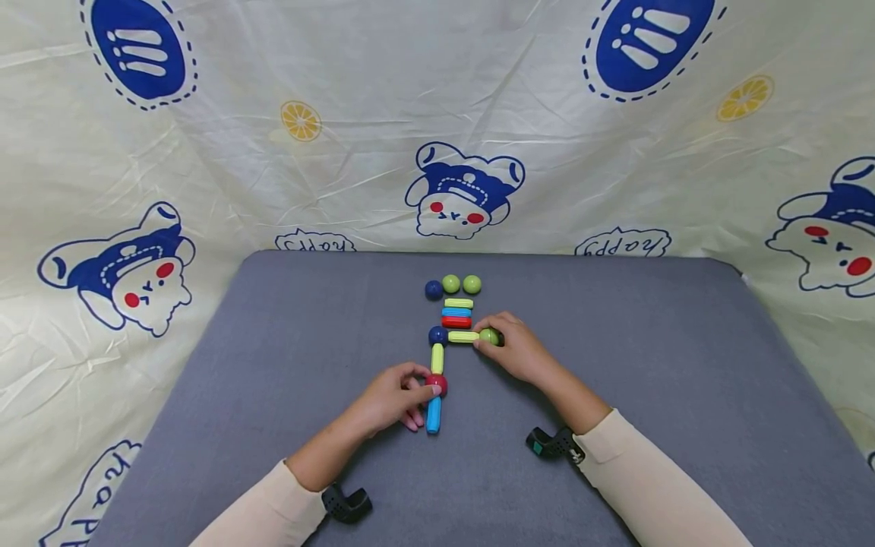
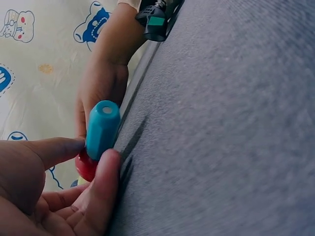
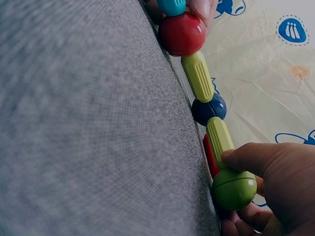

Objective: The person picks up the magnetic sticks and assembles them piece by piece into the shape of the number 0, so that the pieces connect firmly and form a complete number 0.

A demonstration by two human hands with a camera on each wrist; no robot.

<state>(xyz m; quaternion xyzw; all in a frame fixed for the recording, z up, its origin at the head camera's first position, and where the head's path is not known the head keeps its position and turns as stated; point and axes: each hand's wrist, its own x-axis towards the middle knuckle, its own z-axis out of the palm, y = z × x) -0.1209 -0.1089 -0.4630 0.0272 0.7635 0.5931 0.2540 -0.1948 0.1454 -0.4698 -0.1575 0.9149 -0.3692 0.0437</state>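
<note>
The left hand pinched the red ball; the right hand gripped the green ball. The cloth behind read "happy".

Six balls and six sticks lie here.

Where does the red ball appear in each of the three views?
Head: red ball at centre, at the left hand's fingertips, between the yellow-green stick and the blue stick.
Left wrist: low left, behind the blue stick.
Right wrist: top centre, above the yellow-green stick.
Shared landmark: the blue stick joined to it.
</note>
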